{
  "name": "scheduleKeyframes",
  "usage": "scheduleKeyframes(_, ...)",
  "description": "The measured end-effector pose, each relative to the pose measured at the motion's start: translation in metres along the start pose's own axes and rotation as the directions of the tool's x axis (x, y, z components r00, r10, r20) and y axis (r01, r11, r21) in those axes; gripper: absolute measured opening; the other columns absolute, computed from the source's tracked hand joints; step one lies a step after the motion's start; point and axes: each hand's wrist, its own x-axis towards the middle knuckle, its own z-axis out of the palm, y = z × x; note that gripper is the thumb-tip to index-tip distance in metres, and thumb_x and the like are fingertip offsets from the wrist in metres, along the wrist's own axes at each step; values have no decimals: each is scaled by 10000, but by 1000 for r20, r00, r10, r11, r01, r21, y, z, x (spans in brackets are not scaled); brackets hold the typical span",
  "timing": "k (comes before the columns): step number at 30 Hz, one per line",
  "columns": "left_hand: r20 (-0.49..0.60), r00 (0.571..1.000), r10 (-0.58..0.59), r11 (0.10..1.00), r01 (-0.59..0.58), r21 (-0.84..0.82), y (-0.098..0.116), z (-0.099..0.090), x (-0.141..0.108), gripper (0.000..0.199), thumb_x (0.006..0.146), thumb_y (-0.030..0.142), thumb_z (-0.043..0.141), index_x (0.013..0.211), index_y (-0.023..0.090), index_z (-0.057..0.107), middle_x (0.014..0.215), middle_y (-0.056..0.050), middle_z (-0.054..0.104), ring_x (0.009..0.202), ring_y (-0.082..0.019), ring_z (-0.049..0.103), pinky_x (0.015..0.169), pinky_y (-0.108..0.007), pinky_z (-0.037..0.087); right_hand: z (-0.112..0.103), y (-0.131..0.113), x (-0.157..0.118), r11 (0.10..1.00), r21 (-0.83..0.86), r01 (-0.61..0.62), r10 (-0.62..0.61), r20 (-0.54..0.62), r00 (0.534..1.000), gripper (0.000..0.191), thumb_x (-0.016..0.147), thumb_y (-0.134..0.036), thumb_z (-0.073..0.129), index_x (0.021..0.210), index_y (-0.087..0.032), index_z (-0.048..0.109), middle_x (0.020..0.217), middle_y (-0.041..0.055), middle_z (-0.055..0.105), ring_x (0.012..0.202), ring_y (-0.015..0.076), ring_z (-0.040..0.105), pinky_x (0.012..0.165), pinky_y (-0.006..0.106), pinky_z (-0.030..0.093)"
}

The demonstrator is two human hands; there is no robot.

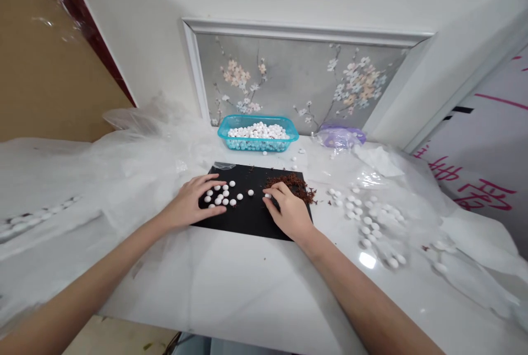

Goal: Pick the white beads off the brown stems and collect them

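Observation:
A black mat (251, 220) lies on the white table, with several small white balls (232, 202) on its left half. My left hand (193, 198) rests at the mat's left edge, thumb and fingers spread around the balls. My right hand (289, 212) is over the right half, its thumb and fingertips pinched on one white ball (268, 195). Beyond that hand, a heap of reddish-brown shreds (295, 183) covers the mat's upper right corner. One more white ball (251, 193) sits between the two hands.
A blue plastic basket (258, 145) full of white balls stands behind the mat. More white balls (366, 229) are scattered to the right, some on or under clear plastic. Plastic sheeting (136, 151) covers the left side. A purple bag (342, 136) lies near the framed floral panel (284, 80).

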Motion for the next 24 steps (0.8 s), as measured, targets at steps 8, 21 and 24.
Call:
scheduleKeyframes(8, 125, 990, -73, 973, 43, 225, 6, 12, 2, 887, 710, 695, 472, 1433, 247, 223, 1499, -96, 252, 1356, -299, 234, 1084, -474, 170, 0, 0, 0, 1000, 12, -4, 4, -9, 1000, 260, 902, -300, 416, 1035, -203, 618, 1026, 28, 591, 591, 92, 569, 551, 234, 441)
scheduleKeyframes(21, -91, 990, -106, 967, 81, -242, 9, 11, 51, 335, 727, 436, 579, 922, 178, 667, 968, -65, 694, 898, -208, 619, 834, -317, 454, -5, -3, 0, 994, 56, 89, -95, 103, 990, 275, 894, -328, 439, 1093, -227, 599, 1053, 38, 598, 739, 122, 619, 612, 230, 462)
scheduleKeyframes(24, -153, 953, -261, 858, 157, -489, 14, 13, 44, 346, 720, 452, 607, 918, 173, 660, 959, -63, 689, 919, -209, 612, 848, -320, 449, -15, -3, 3, 999, 49, -21, 20, 14, 1000, 302, 896, -373, 426, 1086, -222, 605, 1023, 41, 607, 768, 138, 621, 631, 241, 457)
